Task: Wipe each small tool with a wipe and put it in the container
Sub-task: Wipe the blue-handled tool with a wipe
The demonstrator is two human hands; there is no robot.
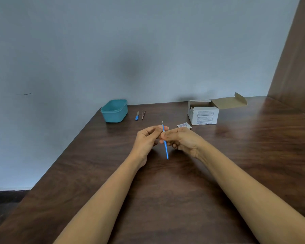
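Over on the left, the teal container (pixel 114 110) sits at the far corner of the dark wooden worktop (pixel 236 155), open side up. Just to its right lie two small tools side by side, not touching: a short blue-handled tool (pixel 137 115), then a thin pair of tweezers (pixel 143 115).

Now to the middle, where the left hand (pixel 147 139) is raised above the worktop, fingers curled in, pinching the upper part of a long blue tool (pixel 166 149). The tool stands nearly upright, its metal tip poking up above the fingers and its blue handle hanging down below both hands. There's a pale scrap at the pinch, too small to say whether it's a wipe.

The right hand (pixel 181 140) meets the left, its fingers curled round the same tool's shaft.

Just beyond the right hand, a small white wipe packet (pixel 184 125) lies flat. Further right stands a white cardboard box (pixel 203 114), flap open.
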